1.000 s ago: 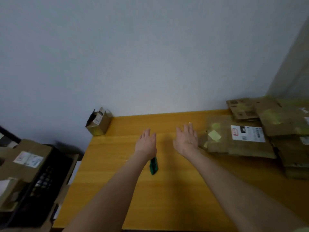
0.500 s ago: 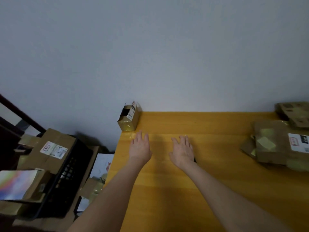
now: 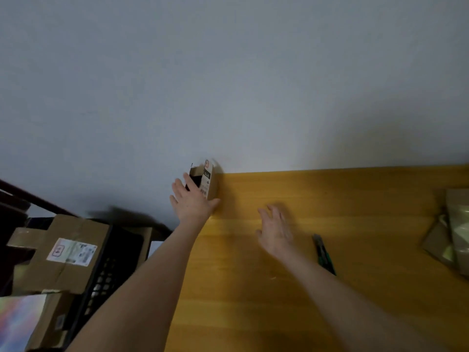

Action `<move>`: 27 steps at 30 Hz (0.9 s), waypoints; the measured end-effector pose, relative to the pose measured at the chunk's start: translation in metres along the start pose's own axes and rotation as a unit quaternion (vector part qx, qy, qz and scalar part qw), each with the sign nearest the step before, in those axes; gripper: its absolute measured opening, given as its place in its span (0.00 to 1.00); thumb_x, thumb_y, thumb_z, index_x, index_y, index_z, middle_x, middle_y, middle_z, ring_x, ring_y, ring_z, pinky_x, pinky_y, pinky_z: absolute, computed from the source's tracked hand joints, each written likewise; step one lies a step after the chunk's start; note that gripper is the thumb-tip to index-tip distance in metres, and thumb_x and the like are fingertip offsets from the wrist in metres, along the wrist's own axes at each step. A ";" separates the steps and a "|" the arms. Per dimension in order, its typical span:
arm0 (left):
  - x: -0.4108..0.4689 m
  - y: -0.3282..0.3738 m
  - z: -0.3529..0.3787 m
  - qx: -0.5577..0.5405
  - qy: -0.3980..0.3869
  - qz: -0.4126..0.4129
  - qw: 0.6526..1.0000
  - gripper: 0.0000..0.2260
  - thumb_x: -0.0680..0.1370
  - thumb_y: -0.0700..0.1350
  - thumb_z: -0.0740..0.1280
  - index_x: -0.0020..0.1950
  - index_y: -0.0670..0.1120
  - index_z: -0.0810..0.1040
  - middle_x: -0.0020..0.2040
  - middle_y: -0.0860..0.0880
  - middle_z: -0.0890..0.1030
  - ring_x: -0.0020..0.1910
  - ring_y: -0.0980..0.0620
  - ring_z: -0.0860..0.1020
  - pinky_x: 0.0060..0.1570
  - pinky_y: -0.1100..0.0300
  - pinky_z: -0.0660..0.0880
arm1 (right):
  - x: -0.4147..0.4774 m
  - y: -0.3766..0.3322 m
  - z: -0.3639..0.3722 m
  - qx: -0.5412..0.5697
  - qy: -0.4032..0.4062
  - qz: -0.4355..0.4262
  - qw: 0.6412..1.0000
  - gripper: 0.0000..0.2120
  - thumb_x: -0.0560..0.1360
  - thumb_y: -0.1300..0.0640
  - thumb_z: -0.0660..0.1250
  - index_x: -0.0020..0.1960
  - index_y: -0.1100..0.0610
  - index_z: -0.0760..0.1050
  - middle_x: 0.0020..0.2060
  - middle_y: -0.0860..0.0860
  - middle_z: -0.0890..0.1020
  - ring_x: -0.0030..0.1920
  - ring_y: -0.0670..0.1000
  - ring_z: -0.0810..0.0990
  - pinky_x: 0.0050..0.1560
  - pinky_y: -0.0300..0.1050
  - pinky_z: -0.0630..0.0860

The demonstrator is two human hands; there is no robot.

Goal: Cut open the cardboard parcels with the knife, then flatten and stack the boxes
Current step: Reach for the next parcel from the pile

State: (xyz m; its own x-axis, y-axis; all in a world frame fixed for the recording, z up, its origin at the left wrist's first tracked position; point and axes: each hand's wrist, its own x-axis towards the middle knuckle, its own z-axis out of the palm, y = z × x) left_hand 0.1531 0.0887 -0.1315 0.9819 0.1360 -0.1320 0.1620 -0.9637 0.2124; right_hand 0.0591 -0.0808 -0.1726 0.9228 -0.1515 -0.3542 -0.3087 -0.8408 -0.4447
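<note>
small open box point(image 3: 206, 180) stands at the table's point(image 3: 342, 199) far-left corner by the wall, w/ the left hand point(image 3: 193, 203) against its open side: fingers straight & spread, thumb by its lower front edge, not curled round it. left arm reaches fwd, palm toward the box; right hand point(image 3: 275, 229) is low over the tabletop, fingers loose & apart, holding nothing, knife point(image 3: 324, 253) lying just to its right. count: 1 small box, 1 knife, 2 hands, 1 pile of flattened cardboard point(image 3: 454, 237) at right edge, 1 labelled parcel point(image 3: 66, 252) on a black crate point(image 3: 116, 257) left of the table.

Smooth glossy wooden table point(image 3: 355, 288), matt cardboard box point(image 3: 212, 182), matt painted wall point(image 3: 228, 85)
</note>
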 end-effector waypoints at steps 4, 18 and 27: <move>0.036 -0.010 0.009 -0.079 -0.054 -0.068 0.993 0.56 0.67 0.63 0.74 0.78 0.45 0.40 0.78 0.37 0.50 0.77 0.38 0.49 0.73 0.39 0.53 | 0.009 -0.002 0.009 0.015 0.006 0.033 0.999 0.27 0.80 0.55 0.61 0.76 0.51 0.58 0.75 0.51 0.55 0.74 0.54 0.58 0.70 0.47 0.64; 0.032 -0.009 0.013 -0.400 -0.272 0.024 0.875 0.26 0.63 0.54 0.75 0.60 0.52 0.76 0.54 0.48 0.80 0.56 0.46 0.79 0.58 0.46 0.77 | -0.017 -0.034 0.016 0.327 0.118 0.176 0.921 0.40 0.75 0.47 0.69 0.78 0.54 0.51 0.77 0.56 0.54 0.75 0.57 0.57 0.73 0.53 0.60; -0.009 -0.003 -0.002 -0.446 -0.501 -0.031 0.742 0.21 0.79 0.60 0.60 0.61 0.46 0.72 0.48 0.43 0.83 0.44 0.47 0.83 0.40 0.54 0.81 | -0.065 0.007 -0.039 0.620 0.066 0.215 0.752 0.36 0.69 0.30 0.63 0.71 0.47 0.64 0.68 0.54 0.70 0.62 0.60 0.74 0.62 0.58 0.74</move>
State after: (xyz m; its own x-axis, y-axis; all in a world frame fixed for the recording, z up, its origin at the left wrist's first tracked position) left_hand 0.1440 0.0903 -0.1290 0.4769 -0.4948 -0.7264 0.6429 -0.3672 0.6722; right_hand 0.0064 -0.0974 -0.1206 0.6651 -0.3907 -0.6364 -0.4875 0.4184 -0.7664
